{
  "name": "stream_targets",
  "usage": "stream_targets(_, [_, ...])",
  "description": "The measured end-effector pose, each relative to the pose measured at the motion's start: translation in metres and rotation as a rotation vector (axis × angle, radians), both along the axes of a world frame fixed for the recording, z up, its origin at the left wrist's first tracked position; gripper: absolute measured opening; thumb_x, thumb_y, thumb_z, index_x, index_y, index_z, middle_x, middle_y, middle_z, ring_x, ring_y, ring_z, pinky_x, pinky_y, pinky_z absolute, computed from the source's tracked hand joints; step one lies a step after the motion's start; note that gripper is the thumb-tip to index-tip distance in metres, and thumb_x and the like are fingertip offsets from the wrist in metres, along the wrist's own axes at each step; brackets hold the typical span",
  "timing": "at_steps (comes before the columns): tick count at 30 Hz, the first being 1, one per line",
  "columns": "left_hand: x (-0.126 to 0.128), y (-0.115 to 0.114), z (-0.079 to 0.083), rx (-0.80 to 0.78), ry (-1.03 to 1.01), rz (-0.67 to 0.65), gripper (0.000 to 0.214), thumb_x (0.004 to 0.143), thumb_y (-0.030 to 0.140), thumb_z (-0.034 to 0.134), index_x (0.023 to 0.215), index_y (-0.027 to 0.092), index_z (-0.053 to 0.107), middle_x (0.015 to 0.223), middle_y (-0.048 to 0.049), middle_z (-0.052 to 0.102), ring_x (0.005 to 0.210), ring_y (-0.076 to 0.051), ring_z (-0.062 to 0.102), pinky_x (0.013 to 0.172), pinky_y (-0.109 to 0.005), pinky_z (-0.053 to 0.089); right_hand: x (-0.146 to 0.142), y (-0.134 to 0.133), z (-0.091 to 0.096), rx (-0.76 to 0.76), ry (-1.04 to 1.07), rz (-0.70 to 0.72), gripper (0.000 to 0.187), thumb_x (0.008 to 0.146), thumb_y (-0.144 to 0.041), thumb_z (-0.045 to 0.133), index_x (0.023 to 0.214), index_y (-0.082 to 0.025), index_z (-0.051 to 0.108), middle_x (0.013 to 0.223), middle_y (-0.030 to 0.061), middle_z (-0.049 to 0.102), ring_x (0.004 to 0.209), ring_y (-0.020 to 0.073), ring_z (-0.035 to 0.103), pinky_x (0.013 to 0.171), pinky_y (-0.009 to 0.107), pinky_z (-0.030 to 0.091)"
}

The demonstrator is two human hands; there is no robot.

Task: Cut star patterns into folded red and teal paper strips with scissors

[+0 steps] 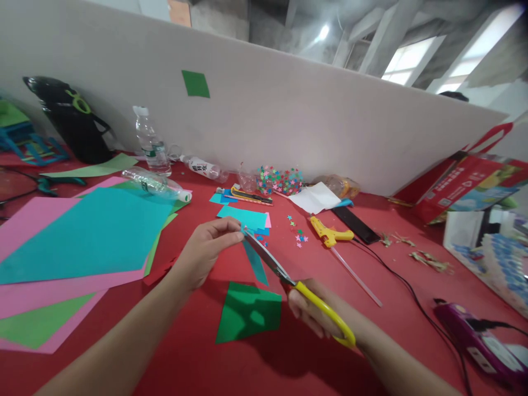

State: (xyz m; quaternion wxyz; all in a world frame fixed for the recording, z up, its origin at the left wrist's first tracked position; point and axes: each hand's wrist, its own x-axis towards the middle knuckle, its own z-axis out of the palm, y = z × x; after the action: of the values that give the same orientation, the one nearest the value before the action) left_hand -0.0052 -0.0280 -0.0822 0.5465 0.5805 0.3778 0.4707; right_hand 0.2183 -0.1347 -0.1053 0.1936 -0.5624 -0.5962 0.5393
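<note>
My left hand [206, 250] pinches the top of a narrow teal paper strip [256, 264] that hangs down above the red table. My right hand [313, 311] grips yellow-handled scissors [297, 286], their blades reaching up to the strip near my left fingertips. A green paper square [247, 311] lies flat on the table right below both hands. More teal paper pieces [243, 217] lie just beyond my left hand.
Large teal, pink and green sheets [82, 242] cover the table's left. Plastic bottles [152, 143], a pile of small coloured stars [280, 180], a yellow glue gun [330, 234] with cable, a purple device [474, 335] and a red box [462, 184] stand along the white partition [289, 110].
</note>
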Motion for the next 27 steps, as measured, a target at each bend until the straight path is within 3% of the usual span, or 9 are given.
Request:
stream_targets(17, [0.0014,-0.0027,0.0031,-0.009,-0.005,0.038,0.010,0.068,0.026,0.070,0.061,0.022,0.065,0.081,-0.0022,0.060,0.090,-0.021,0.055,0.086,-0.032,0.042,-0.0011,-0.0001,0.0046,-0.013,0.025,0.016,0.057,0.078,-0.077,0.038,0.069,-0.021,0.043,0.037,-0.0094,0.037,0.030,0.0065,0.033,0.032,0.017,0.025])
stream_targets(27, [-0.0006,-0.0030,0.0017,0.091,0.068,0.018,0.009,0.075,0.027,0.065,0.067,0.023,0.063,0.080,0.0000,0.058,0.083,-0.018,0.053,0.081,-0.029,0.040,-0.0010,0.0002,0.0053,-0.006,0.019,-0.041,0.054,0.077,-0.074,0.041,0.067,-0.020,0.045,0.037,-0.0097,0.037,0.030,0.0063,0.032,0.032,0.017,0.024])
